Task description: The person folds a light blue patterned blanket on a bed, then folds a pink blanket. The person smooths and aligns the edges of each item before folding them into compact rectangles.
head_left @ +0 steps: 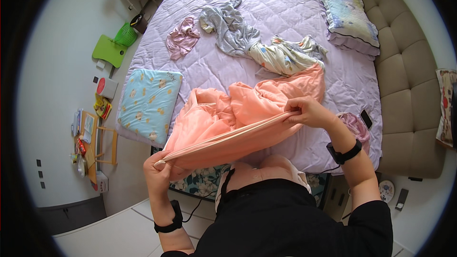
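A peach quilt (257, 100) with a pale piped edge lies bunched on the near part of the bed, its edge pulled straight between my hands. My left hand (158, 167) is closed around the left corner of that edge, beyond the near side of the mattress. Higher up and to the right, my right hand (310, 112) pinches the same edge between thumb and fingers. Folds of the quilt spread away toward a crumpled printed cloth (281, 58) and touch it.
On the lilac bedspread (276, 2) are crumpled grey cloth (233, 28), a pink cloth (183, 39), a light-blue pillow (150, 104) and a phone (366, 119). Stacked pillows (347, 14) rest by the tufted headboard (407, 66). A small wooden desk (89, 133) stands left.
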### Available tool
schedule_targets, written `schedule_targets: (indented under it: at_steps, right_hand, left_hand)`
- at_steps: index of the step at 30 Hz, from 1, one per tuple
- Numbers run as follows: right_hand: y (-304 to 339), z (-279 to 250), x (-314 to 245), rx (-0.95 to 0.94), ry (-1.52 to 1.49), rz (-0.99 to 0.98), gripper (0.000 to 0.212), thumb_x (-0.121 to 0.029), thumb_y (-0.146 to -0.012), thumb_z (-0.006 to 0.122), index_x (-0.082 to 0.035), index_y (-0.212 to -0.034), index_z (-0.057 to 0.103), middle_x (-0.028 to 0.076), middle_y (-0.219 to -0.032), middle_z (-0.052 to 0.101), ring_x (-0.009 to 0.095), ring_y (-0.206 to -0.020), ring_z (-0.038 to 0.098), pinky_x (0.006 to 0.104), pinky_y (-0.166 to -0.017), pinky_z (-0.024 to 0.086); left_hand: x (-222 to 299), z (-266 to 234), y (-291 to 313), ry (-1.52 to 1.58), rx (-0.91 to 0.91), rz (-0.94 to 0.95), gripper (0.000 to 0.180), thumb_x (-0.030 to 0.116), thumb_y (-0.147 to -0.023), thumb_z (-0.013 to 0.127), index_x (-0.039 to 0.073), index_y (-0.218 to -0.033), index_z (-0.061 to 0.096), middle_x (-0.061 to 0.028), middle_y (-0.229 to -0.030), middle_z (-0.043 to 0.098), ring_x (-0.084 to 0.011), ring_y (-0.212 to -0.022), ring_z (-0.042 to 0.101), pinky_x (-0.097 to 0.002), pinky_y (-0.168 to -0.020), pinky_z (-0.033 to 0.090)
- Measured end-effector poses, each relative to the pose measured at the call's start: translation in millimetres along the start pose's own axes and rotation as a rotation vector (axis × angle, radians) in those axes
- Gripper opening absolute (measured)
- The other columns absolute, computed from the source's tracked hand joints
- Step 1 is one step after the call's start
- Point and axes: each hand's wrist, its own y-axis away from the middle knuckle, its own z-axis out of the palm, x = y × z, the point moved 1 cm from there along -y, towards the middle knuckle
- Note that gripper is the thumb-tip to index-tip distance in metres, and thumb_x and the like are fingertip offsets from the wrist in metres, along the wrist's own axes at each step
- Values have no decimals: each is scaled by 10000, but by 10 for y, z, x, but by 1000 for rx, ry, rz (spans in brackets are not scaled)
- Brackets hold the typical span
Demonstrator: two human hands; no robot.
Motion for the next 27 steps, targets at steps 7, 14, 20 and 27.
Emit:
schedule_targets:
  at_steps: [7,14,20,27]
  right_hand:
    - [-19,197,14,225,-77,37,138,-4,-787,736,-29,-903,666,19,-755,623,96,-715,558,260,-663,467]
    - [-176,704,-466,433,180,-180,146,-115,-762,669,-96,-895,727,115,-767,678,270,-692,660,360,-655,521]
    - [-354,1348,-899,317,243,-383,21,-113,-788,640,-99,-798,653,76,-752,647,259,-769,654,386,-668,516]
    - [-306,1482,-737,176,159,-362,90,-152,-827,647,-83,-879,620,98,-826,621,274,-788,635,387,-688,508]
  left_hand:
    - [-186,27,-84,-19,25,-104,132,46,-856,732,-48,-946,713,-13,-823,675,-76,-741,594,-216,-672,465]
    - [-326,397,-236,-405,129,92,497,16,-748,743,31,-1237,655,-133,-1137,690,-206,-946,680,-311,-852,527]
    - [196,1206,-95,-181,-278,237,538,43,-760,706,70,-1287,602,-176,-1128,681,-284,-1005,686,-362,-858,532]
    - [20,1211,-43,-522,-350,205,283,112,-752,670,99,-1033,706,-151,-868,687,-337,-807,672,-393,-692,524]
